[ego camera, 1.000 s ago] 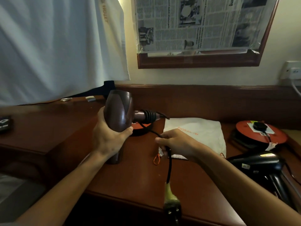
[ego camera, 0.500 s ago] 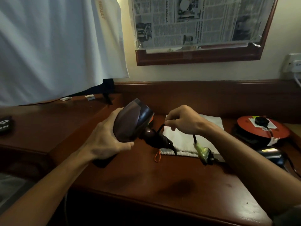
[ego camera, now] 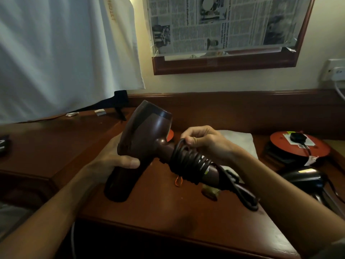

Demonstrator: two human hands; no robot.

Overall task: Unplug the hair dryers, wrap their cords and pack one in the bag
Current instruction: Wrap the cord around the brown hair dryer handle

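My left hand (ego camera: 112, 161) grips the body of a brown hair dryer (ego camera: 147, 139), held tilted above the wooden desk (ego camera: 168, 212). Its black cord (ego camera: 188, 161) lies in several turns around the handle. My right hand (ego camera: 203, 141) pinches a loop of that cord at the top of the handle. The plug (ego camera: 211, 191), taped yellowish, hangs just under the handle's end. A white cloth bag (ego camera: 240, 141) lies flat on the desk behind my right hand, its orange drawstring (ego camera: 178, 181) showing below the dryer. A black hair dryer (ego camera: 302, 176) lies at the right.
An orange cable reel (ego camera: 298, 146) with a black plug in it sits at the back right. A wall socket (ego camera: 334, 70) holds a white cable. A newspaper-covered mirror frame (ego camera: 224, 64) hangs above; a white cloth (ego camera: 65, 53) hangs at left.
The dryer has turned so its handle points to the right. More cord is now wound round the handle, and the plug has come in close to the handle's end.
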